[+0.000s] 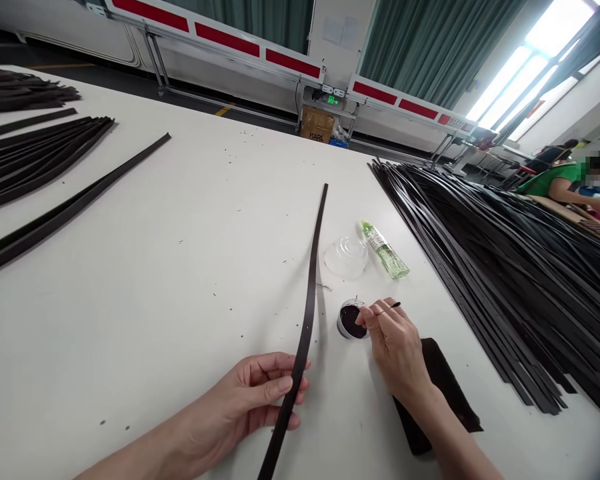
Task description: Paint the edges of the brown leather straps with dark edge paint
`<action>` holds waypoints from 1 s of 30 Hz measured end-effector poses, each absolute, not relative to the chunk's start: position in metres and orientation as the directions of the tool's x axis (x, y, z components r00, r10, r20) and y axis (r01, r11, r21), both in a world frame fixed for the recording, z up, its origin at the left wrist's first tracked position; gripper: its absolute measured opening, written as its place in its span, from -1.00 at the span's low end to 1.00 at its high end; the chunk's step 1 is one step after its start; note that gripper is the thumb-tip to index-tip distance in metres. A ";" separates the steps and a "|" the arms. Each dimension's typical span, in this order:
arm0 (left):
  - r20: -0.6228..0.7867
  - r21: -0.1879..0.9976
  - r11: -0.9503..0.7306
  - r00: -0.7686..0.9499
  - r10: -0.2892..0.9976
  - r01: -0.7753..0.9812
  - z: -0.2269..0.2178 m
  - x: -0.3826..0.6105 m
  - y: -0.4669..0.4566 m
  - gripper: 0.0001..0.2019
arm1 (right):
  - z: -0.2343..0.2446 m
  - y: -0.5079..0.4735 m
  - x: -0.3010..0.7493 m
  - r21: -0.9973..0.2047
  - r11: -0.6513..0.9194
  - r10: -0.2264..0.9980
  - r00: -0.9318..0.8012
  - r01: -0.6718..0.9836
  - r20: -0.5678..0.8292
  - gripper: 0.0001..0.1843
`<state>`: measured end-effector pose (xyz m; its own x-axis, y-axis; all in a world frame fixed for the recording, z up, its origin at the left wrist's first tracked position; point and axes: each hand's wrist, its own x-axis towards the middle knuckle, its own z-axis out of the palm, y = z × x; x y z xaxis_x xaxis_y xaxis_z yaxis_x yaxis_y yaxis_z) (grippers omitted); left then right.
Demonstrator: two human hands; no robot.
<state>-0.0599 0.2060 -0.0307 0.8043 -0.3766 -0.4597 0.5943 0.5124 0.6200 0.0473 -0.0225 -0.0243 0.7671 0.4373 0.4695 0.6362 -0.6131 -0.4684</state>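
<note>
My left hand [260,393] is closed on a long dark strap [311,293], thumb on top and fingers beneath. The strap's far end rises away from me, and its near end runs out of view at the bottom. My right hand [393,340] pinches a thin stick with a dark tip [396,305], which looks like a cotton swab; its other end is hidden by the fingers. Those fingers are at the rim of a small clear cup [344,331] of dark liquid. Under my right wrist lies a folded black cloth [443,380].
Beyond the cup are a clear plastic lid [347,257] and a green tube [385,250]. A large pile of dark straps [480,267] covers the right side. More straps [45,160] lie at the left on the white table [180,300]. A person in green [555,180] sits farther right.
</note>
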 end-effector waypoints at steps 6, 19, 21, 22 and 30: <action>-0.458 0.632 0.497 0.804 -0.379 0.594 -0.031 -0.060 0.206 -0.81 | -0.031 -0.025 0.052 -0.424 -0.615 0.470 0.741 0.665 0.479 -0.66; -0.464 0.622 0.508 0.803 -0.374 0.596 -0.030 -0.059 0.206 -0.83 | -0.023 -0.024 0.047 -0.536 -0.611 0.376 0.809 0.583 0.452 -0.62; -0.472 0.621 0.510 0.804 -0.363 0.595 -0.030 -0.059 0.206 -0.83 | -0.015 -0.025 0.041 -0.660 -0.574 0.265 0.872 0.485 0.411 -0.59; -0.476 0.618 0.513 0.803 -0.358 0.595 -0.030 -0.059 0.205 -0.83 | -0.012 -0.026 0.039 -0.746 -0.524 0.194 0.911 0.410 0.364 -0.58; -0.455 0.613 0.542 0.818 -0.351 0.574 -0.029 -0.059 0.203 -0.81 | -0.010 -0.016 0.013 -0.984 -0.149 0.091 0.993 0.094 0.081 -0.55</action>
